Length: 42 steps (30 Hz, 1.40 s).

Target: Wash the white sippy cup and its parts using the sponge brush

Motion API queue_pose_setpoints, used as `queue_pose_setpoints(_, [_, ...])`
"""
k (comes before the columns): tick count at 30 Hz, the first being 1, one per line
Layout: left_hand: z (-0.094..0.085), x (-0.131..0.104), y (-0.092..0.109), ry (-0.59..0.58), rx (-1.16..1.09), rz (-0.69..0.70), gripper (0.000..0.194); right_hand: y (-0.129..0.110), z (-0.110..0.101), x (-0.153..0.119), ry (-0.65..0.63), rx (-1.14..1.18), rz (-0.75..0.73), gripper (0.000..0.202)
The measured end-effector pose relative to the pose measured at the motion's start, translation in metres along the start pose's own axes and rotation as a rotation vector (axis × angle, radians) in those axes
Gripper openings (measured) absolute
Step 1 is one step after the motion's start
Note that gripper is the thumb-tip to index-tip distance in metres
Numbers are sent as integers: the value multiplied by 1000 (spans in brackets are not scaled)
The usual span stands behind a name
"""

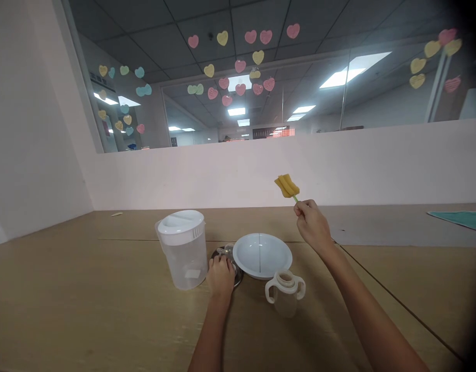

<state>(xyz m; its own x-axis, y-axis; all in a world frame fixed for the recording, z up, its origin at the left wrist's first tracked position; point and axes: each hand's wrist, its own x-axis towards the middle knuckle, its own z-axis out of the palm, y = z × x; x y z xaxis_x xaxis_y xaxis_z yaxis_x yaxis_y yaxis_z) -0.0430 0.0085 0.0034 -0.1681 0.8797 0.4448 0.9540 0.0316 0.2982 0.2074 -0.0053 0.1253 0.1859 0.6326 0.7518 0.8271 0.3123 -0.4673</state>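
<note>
My right hand (313,226) is raised right of the bowl, closed around the thin green handle of a sponge bottle brush. The yellow sponge head of the brush (287,186) points up and to the left. My left hand (221,276) reaches down over a dark round dish (240,280), its fingers curled onto small things there. A clear rounded piece (228,250) shows just beyond these fingertips; what they grip is hidden. Beside the dish stands a white bowl (247,253). A clear baby bottle with two white handles (286,297) stands upright and uncapped before the bowl.
A translucent pitcher with a white lid (185,258) stands left of my left hand. Teal cloth (460,219) lies at the far right of the wooden table (106,299). Behind the table rises a white wall (183,178) with a window above.
</note>
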Motion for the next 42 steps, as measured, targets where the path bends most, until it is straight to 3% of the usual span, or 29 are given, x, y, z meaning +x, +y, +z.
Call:
queue_pose_setpoints(5, [-9,-1,3,253,-189,97,31,-2,-1,-1,-23,-12,-2,17])
queue_pose_setpoints(8, [-16,-9,11,351,-418,276,32,-1,0,-1,-18,-9,-23,18])
queue_pose_setpoints(14, [-14,-38,40,192,-577,845,28,3,4,0,-32,-39,-16,18])
queue_pose_setpoints(17, [-10,-47,53,101,-578,987,36,4,4,0,-23,-16,-37,18])
queue_pose_setpoints(26, [-2,-60,69,40,-547,927,60,-1,1,-1,-49,-10,-3,19])
queue_pose_setpoints(34, [3,-66,73,9,-566,830,54,3,4,-1,-4,-15,-28,18])
queue_pose_setpoints(37, [3,-66,73,50,-582,877,54,3,4,-1,8,-15,-20,17])
queue_pose_setpoints(42, [4,-65,73,220,-651,953,56,4,5,-1,20,-22,-1,17])
